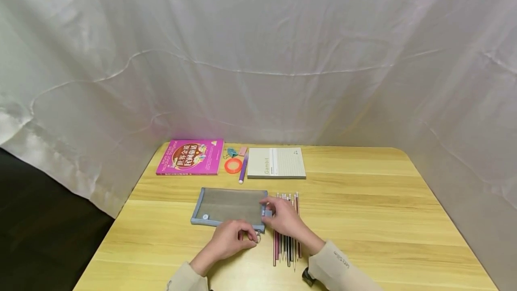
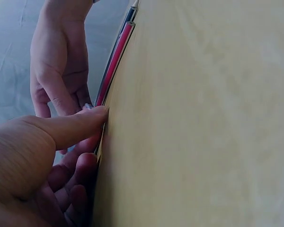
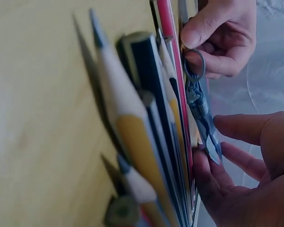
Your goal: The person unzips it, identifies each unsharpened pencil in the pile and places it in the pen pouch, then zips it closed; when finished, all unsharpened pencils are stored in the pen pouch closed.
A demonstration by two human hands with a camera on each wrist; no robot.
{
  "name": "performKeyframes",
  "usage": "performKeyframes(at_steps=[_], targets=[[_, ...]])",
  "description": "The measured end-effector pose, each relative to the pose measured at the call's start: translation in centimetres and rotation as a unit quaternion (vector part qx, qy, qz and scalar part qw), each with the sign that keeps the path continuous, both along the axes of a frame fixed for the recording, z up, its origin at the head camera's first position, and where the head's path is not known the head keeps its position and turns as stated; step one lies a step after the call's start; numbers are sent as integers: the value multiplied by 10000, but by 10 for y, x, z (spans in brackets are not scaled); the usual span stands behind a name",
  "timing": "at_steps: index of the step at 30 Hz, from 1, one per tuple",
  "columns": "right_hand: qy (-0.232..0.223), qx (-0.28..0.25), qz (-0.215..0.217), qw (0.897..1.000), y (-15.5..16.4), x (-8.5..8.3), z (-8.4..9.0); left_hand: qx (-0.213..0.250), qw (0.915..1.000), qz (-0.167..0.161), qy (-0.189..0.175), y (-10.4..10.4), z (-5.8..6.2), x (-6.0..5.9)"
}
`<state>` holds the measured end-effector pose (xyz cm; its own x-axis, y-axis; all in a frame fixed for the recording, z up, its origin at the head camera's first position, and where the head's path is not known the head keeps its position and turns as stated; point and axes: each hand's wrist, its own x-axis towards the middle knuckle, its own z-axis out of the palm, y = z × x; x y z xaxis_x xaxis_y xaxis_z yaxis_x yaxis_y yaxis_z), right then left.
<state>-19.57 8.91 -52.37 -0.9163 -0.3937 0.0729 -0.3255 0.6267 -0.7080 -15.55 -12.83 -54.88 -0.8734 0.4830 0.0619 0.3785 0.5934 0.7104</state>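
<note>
A grey mesh zip pouch (image 1: 232,205) with blue edging lies flat on the table. My left hand (image 1: 231,240) is at its near right corner, pinching the metal pull ring (image 3: 203,66) between thumb and forefinger. At the pouch's right end, my right hand (image 1: 286,217) grips the edge by the small blue tab (image 1: 268,213), thumb on one side and fingers on the other. Under and beside the right hand lies a row of pencils (image 1: 288,248), points toward me, partly hidden by that hand and forearm.
Behind the pouch lie a pink book (image 1: 210,165), an orange tape roll (image 1: 227,170), a purple marker (image 1: 243,169), a teal clip (image 1: 232,152), a pink eraser (image 1: 243,151) and a notepad (image 1: 291,160). Pale curtains (image 1: 282,102) hang around the wooden table (image 1: 363,205).
</note>
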Motion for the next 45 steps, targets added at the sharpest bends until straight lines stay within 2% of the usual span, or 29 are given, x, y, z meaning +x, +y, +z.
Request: performKeyframes(at_steps=[12,26,36,45], targets=[[-102,-119,-111,9998,-6,1,0,247,9996,-142,-49,0,4,2],[-251,-312,-180,9990,-2,-2,-3,450,9979,-141,-444,-1,4,3],[-301,-386,-223,9985,0,-2,-3,381,9986,-123,-341,-3,4,2],[-342,-405,-287,9982,1,0,-4,496,9975,-147,-486,-4,4,3]])
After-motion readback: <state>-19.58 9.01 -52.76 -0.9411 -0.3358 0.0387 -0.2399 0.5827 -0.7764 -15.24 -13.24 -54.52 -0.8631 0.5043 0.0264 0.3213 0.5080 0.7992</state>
